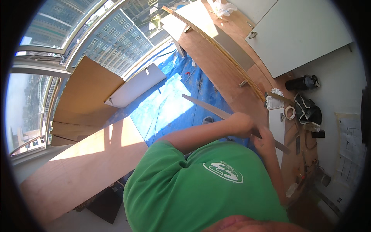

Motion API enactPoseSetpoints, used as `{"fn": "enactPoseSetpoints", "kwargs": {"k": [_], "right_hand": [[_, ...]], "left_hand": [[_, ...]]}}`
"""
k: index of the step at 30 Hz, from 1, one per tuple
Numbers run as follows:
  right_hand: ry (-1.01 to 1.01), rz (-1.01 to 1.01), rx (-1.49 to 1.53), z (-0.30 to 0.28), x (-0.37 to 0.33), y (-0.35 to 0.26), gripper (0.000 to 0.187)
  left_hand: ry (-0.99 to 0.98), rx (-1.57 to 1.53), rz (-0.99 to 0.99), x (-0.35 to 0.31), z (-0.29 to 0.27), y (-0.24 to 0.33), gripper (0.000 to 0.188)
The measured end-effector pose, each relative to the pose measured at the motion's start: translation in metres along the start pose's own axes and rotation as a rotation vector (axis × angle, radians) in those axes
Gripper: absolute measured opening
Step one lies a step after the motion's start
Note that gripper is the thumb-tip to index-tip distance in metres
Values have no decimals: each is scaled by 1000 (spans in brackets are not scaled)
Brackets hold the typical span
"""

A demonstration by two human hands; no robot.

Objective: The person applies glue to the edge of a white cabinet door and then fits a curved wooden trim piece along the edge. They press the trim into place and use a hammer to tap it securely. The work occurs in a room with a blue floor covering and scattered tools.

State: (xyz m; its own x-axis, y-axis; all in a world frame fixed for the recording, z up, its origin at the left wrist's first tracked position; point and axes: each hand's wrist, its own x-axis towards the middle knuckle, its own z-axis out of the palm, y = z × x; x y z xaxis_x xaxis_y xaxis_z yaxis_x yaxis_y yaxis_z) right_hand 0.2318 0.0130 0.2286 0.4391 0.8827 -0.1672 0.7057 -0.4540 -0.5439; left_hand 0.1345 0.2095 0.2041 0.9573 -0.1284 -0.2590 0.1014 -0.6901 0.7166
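Note:
A long, thin, greyish-brown strip (206,106) slants across in front of my chest, one end out over the blue sheet and the other past my hands to the right. My left hand (240,124) is closed around it near the middle. Just beside it, my right hand (264,141) is closed on the same strip, and its fingers are partly hidden. Beyond my hands lies a large brown wood panel (206,54) with a narrow board (228,50) standing on edge along it.
Blue sheeting (162,120) covers the floor. To the left are a plywood board (85,166), a brown panel (85,92) and a white panel (135,87) by the window. On the right are a black bottle (303,82), a tape roll (290,112) and a white cabinet door (301,34).

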Motion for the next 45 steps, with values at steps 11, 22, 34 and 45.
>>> {"fn": "enactPoseSetpoints", "kwargs": {"k": [11,22,34,45], "right_hand": [[-49,-35,151,-25,4,-28,33],[-100,223,124,-84,-59,45,37],[14,320,508,7,-61,21,48],[-111,599,374,-21,-116,52,30]], "left_hand": [[225,-278,-41,-20,102,-104,29],[369,-104,-60,-23,119,-145,24],[-14,47,68,3,34,-23,33],[62,243,-114,-24,56,-137,26]]}}
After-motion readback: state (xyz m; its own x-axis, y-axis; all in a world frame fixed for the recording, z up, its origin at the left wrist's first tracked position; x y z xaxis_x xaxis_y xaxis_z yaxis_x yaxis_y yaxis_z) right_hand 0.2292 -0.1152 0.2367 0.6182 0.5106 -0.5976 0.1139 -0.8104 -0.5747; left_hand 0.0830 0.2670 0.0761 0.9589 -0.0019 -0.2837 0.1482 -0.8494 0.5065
